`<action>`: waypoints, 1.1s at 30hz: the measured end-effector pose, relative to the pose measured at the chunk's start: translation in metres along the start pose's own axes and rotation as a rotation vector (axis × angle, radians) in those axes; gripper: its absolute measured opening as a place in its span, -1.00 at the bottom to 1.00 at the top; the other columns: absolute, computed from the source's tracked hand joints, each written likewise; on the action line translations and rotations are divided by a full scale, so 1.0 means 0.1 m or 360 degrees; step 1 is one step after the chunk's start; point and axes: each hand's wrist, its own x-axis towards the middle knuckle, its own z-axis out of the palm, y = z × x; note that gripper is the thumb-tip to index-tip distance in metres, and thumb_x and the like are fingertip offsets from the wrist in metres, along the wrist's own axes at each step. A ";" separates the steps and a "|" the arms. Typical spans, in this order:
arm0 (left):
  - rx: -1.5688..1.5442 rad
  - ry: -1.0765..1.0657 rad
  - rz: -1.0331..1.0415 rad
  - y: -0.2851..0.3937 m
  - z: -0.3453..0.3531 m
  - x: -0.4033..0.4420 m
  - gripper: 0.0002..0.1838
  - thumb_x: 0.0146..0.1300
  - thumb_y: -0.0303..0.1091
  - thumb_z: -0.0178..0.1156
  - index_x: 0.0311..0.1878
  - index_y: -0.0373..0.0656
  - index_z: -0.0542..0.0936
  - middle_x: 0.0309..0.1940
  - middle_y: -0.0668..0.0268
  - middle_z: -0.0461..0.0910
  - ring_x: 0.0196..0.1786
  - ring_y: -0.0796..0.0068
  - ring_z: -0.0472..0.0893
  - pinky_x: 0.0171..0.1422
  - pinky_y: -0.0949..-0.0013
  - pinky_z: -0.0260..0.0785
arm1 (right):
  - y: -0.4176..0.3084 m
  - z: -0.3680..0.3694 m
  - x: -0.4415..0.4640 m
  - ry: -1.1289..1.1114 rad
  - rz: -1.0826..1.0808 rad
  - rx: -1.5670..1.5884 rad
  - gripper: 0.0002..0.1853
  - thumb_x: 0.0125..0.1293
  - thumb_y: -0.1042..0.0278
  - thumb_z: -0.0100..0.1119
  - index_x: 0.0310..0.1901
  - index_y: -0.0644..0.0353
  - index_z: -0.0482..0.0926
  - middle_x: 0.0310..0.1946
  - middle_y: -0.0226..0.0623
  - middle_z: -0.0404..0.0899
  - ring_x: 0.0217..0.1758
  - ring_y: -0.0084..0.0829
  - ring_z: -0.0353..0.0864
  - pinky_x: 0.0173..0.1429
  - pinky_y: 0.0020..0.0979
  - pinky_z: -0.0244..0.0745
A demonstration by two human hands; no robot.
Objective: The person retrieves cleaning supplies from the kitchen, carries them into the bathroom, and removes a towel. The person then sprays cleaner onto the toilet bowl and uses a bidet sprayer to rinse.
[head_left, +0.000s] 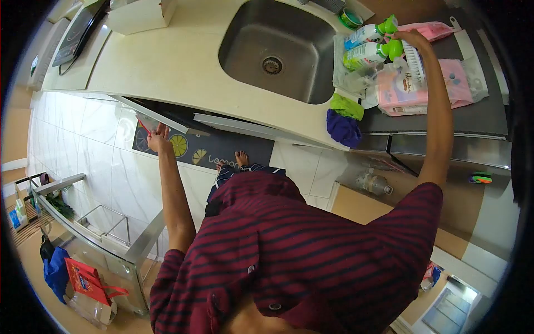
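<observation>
The left hand is down in front and to the left of the sink, fingers bent at a red-edged packet beside an open cabinet door; I can't tell whether it grips either. The right hand reaches over to the right of the sink, fingers curled just above a white brush and close to two spray bottles; from here I can't see whether it holds anything. The bottles lie next to the sink's right edge, and the pink pack lies farther right on a dark mat. At the sink's near right corner, a green cloth and a purple cloth drape over the counter edge. A white box sits left of the sink, and a lemon-print rug lies on the floor in front.
</observation>
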 end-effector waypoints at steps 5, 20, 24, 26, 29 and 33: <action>-0.0255 -0.0139 -0.0151 -0.11 -0.18 0.23 -0.78 0.27 -0.42 -0.23 -0.05 -0.27 0.12 -0.32 -0.13 0.53 -0.32 0.02 0.59 -0.35 0.16 0.55 | -0.08 -0.05 0.13 0.0138 -0.0105 -0.0268 -0.56 -0.14 0.01 0.21 -0.43 0.32 0.57 -0.66 -0.30 0.49 -0.67 -0.49 0.44 -0.61 -0.48 0.32; -0.0102 -0.0236 -0.0029 -0.12 0.17 0.02 -0.79 0.28 -0.42 -0.23 -0.07 -0.26 0.10 -0.23 -0.12 0.50 -0.24 -0.03 0.57 -0.28 0.12 0.54 | -1.18 0.21 -0.44 0.0074 -0.0827 -0.0524 -0.58 -0.07 0.02 0.14 -0.47 0.32 0.60 -0.69 -0.26 0.49 -0.64 -0.52 0.41 -0.52 -0.45 0.26; -0.0148 -0.0312 -0.0103 0.02 0.13 -0.12 -0.76 0.31 -0.37 -0.30 -0.01 -0.24 0.06 -0.16 -0.16 0.46 -0.17 -0.06 0.55 -0.23 0.15 0.54 | -2.02 0.65 -1.35 0.0214 -0.1290 -0.0546 -0.61 -0.06 0.02 0.14 -0.50 0.27 0.60 -0.70 -0.27 0.47 -0.65 -0.51 0.36 -0.49 -0.44 0.24; -0.0215 -0.0243 -0.0136 0.07 -0.07 -0.08 -0.78 0.31 -0.38 -0.32 -0.03 -0.24 0.08 -0.15 -0.15 0.46 -0.15 -0.04 0.54 -0.20 0.16 0.52 | -2.28 0.73 -1.30 0.0184 -0.1223 -0.0676 -0.63 -0.06 0.02 0.15 -0.52 0.24 0.60 -0.68 -0.28 0.47 -0.62 -0.51 0.36 -0.44 -0.43 0.23; -0.0179 -0.0042 -0.0091 0.24 -0.51 -0.01 -0.80 0.31 -0.39 -0.30 -0.05 -0.23 0.10 -0.21 -0.11 0.50 -0.19 0.01 0.57 -0.24 0.20 0.54 | -2.69 0.77 -0.84 -0.0005 -0.0937 -0.0833 -0.64 -0.07 0.03 0.17 -0.52 0.24 0.58 -0.63 -0.29 0.49 -0.53 -0.48 0.39 -0.35 -0.43 0.24; -0.0097 0.0259 -0.0159 0.59 -1.33 0.16 -0.85 0.31 -0.38 -0.27 -0.11 -0.21 0.17 -0.27 -0.06 0.53 -0.23 0.07 0.59 -0.29 0.23 0.54 | -3.56 1.40 -1.25 0.0170 -0.1419 -0.0699 -0.61 -0.10 0.05 0.21 -0.47 0.30 0.59 -0.61 -0.27 0.51 -0.50 -0.47 0.43 -0.31 -0.46 0.29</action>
